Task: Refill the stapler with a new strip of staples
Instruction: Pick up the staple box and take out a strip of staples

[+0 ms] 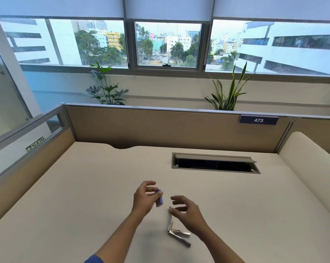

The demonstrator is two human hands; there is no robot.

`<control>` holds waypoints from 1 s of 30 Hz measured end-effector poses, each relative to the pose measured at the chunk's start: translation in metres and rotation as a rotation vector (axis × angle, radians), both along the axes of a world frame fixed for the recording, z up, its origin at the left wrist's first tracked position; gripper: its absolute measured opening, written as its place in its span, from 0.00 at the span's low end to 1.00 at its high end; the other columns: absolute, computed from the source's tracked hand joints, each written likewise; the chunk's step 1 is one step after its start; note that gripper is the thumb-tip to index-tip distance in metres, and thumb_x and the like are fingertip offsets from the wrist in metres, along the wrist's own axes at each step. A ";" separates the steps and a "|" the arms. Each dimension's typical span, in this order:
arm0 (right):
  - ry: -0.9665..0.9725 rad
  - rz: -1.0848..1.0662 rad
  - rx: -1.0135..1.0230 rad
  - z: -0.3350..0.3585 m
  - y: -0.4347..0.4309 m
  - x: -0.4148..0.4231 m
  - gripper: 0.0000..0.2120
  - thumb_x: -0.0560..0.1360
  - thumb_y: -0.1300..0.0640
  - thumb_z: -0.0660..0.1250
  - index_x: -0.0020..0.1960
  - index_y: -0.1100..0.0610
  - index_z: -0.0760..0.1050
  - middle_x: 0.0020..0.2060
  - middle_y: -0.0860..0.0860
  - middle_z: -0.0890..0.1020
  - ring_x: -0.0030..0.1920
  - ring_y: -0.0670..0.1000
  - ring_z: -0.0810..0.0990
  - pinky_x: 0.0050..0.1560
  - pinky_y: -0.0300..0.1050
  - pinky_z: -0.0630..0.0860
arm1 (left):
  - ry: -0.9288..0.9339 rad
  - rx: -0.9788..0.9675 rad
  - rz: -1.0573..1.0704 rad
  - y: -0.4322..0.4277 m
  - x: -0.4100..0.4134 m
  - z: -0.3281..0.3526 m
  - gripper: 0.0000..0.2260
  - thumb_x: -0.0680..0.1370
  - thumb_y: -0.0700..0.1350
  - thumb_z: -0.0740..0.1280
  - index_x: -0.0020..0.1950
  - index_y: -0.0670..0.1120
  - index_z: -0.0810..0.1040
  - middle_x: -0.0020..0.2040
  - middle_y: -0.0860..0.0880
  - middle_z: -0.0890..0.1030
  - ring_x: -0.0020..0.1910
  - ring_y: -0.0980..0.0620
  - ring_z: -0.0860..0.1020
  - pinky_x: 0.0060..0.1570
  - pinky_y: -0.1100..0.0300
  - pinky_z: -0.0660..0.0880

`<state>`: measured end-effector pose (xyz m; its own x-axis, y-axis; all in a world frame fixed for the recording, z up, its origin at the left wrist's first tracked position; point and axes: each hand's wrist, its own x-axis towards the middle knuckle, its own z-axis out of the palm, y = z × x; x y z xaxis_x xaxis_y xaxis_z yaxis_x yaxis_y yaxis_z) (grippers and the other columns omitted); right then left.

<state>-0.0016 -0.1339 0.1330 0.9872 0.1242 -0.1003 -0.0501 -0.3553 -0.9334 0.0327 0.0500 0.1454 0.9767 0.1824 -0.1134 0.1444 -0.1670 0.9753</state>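
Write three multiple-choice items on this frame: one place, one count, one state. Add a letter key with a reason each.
1. Where is the small purple box?
A) in the left hand
B) inside the desk hatch
C) on the window sill

2. How many leafy green plants stand behind the beige partition?
A) one
B) two
C) four

3. The silver metal stapler is:
A) shut flat
B) hinged open on the beige desk
C) inside the hatch

Key:
1 A: thumb and fingers pinch the box above the desk.
2 B: one rises at the left and one at the right.
3 B: its arms are splayed apart on the desktop.
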 end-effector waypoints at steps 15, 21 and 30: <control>-0.376 -0.063 0.228 0.067 0.005 -0.009 0.11 0.71 0.57 0.77 0.53 0.51 0.83 0.44 0.44 0.87 0.46 0.48 0.87 0.47 0.39 0.82 | -0.196 -0.139 -0.013 -0.033 -0.025 0.082 0.12 0.71 0.48 0.75 0.51 0.47 0.79 0.48 0.49 0.82 0.45 0.52 0.83 0.40 0.64 0.81; -0.320 -0.104 0.344 0.073 0.007 -0.016 0.09 0.72 0.61 0.76 0.51 0.53 0.84 0.42 0.50 0.88 0.45 0.51 0.87 0.48 0.44 0.84 | -0.104 -0.170 -0.052 -0.034 -0.029 0.086 0.14 0.72 0.49 0.74 0.53 0.45 0.78 0.50 0.47 0.82 0.46 0.50 0.84 0.43 0.65 0.81; -0.245 -0.111 0.443 0.090 0.010 -0.020 0.07 0.75 0.62 0.72 0.52 0.55 0.84 0.42 0.53 0.88 0.45 0.53 0.87 0.45 0.42 0.83 | -0.071 -0.295 -0.060 -0.028 -0.028 0.092 0.16 0.68 0.48 0.75 0.50 0.41 0.77 0.46 0.41 0.85 0.43 0.49 0.86 0.41 0.63 0.82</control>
<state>-0.0220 -0.1238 0.2229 0.9848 -0.0041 0.1737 0.1736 0.0723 -0.9822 0.0048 0.0217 0.2377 0.9920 0.0937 -0.0844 0.0730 0.1191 0.9902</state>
